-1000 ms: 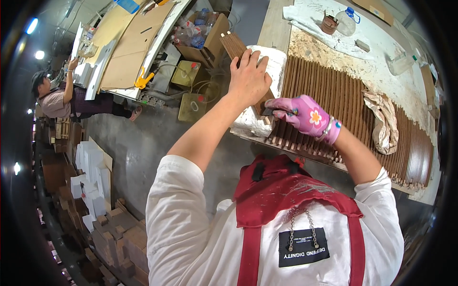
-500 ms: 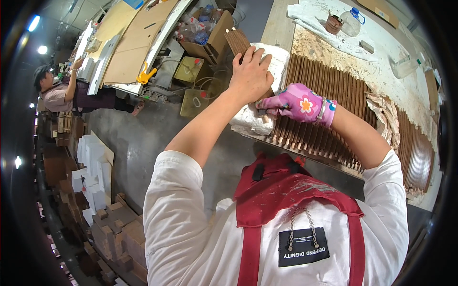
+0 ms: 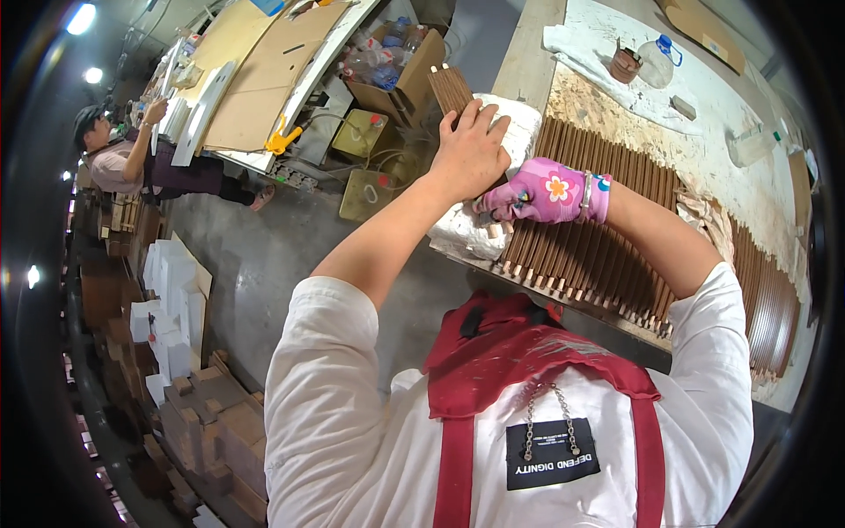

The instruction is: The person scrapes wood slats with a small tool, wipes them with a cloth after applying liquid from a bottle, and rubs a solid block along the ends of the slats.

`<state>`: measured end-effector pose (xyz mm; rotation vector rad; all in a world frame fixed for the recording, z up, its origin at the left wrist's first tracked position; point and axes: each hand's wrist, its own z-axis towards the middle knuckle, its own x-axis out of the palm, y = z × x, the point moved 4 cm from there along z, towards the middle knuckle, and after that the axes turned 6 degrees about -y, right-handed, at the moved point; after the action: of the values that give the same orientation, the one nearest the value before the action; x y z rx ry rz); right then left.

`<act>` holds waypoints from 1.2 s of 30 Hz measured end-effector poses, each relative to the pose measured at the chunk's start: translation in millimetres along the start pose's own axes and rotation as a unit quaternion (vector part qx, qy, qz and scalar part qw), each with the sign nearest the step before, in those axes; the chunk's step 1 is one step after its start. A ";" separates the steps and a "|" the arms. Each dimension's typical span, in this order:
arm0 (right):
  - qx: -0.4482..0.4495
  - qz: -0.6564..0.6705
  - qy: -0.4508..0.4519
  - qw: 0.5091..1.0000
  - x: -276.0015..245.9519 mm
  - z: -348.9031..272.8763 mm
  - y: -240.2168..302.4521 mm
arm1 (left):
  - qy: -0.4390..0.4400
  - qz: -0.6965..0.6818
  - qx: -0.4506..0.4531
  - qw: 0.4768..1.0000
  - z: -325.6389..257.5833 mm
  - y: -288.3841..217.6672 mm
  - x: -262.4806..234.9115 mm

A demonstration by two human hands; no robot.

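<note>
A brown grooved wooden slat (image 3: 451, 90), with pale pegs at its far end, lies across a white wrapped pad (image 3: 523, 114) on the bench's left edge. My bare left hand (image 3: 471, 154) presses on the slat from above, fingers spread over it. In a pink flowered glove, my right hand (image 3: 547, 190) is closed low over the slat's near end, where pale peg ends (image 3: 500, 230) show. Whatever lies under the gloved fingers is mostly hidden. Right of the pad, a long row of similar brown slats (image 3: 598, 211) stands close together, peg ends toward me.
Crumpled brown paper (image 3: 704, 218) lies on the row. Farther back are a clear jug (image 3: 656, 66), a brown cup-like container (image 3: 624, 65), a grey block (image 3: 683, 107) and a clear bottle (image 3: 753, 145). Yellow-green cans (image 3: 363, 134) stand left; a person (image 3: 123, 158) works beyond.
The gloved right hand has shifted slightly along the slat's near end, and a dark edge seen under its fingers shows less. My left hand stays on the slat. The whole view has shifted a little.
</note>
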<state>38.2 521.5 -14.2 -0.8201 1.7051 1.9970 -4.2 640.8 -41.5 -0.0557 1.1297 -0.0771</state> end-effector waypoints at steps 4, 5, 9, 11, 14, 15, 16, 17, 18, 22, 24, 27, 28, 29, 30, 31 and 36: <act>-0.016 -0.004 0.022 1.000 -0.6 3.9 0.0 | 0.031 0.009 -0.008 0.999 -1.4 2.3 0.0; -0.021 -0.013 0.028 0.999 -0.7 4.9 0.3 | 0.031 0.012 -0.004 0.999 -1.8 2.2 0.2; -0.070 0.024 0.022 0.997 -0.4 7.4 -4.4 | 0.028 0.013 0.004 1.000 -1.6 0.7 0.5; -0.074 0.033 0.027 0.996 -0.9 9.4 -6.2 | 0.026 0.012 0.005 1.000 -2.0 0.4 -0.2; -0.061 0.035 0.041 0.997 -4.4 12.6 -4.6 | 0.028 0.015 0.006 0.999 -2.8 1.1 -0.9; -0.043 0.028 0.050 0.997 -4.7 13.4 -5.0 | 0.027 0.013 0.008 1.000 -2.8 0.9 -0.6; -0.046 0.029 0.052 0.997 -4.5 13.4 -5.6 | 0.025 0.011 0.010 1.000 -2.6 0.4 -0.9; -0.045 0.031 0.045 0.998 -5.0 12.8 -7.0 | 0.026 0.012 0.008 1.000 -2.2 0.1 -0.9; -0.043 0.032 0.038 0.998 -5.4 12.5 -7.7 | 0.021 0.012 0.013 1.000 -1.5 -1.1 -1.0; -0.056 0.101 0.192 0.975 15.7 0.9 10.6 | 0.005 -0.012 0.000 1.000 -2.4 -1.6 -1.4; -0.057 0.065 0.182 0.980 5.7 -2.1 15.8 | -0.005 -0.002 -0.003 1.000 -1.9 -0.1 -2.3; 0.003 0.025 0.001 1.000 -16.6 -0.3 14.9 | -0.017 -0.009 0.005 1.000 -3.7 -1.5 -3.4; 0.005 0.024 0.001 1.000 -14.8 -2.2 12.0 | -0.020 -0.009 0.004 1.000 -3.0 -1.5 -3.2; 0.015 -0.007 -0.001 1.000 -10.9 -3.6 7.1 | -0.024 -0.008 0.003 1.000 -2.9 -1.0 -3.0; 0.026 -0.038 -0.003 0.999 -7.1 -4.1 3.0 | -0.025 -0.009 0.003 1.000 -3.1 0.0 -2.5; 0.019 -0.006 -0.045 0.999 -7.6 -4.5 2.3 | -0.027 -0.013 0.005 1.000 -3.0 0.1 -1.9; 0.035 0.021 -0.062 0.997 0.8 -8.7 -2.5 | -0.029 -0.013 0.003 0.999 -2.7 0.3 -2.0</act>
<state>40.8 513.3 -17.3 -0.6284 1.7244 1.9603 -7.5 641.3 -40.9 -0.0663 1.0705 -0.1008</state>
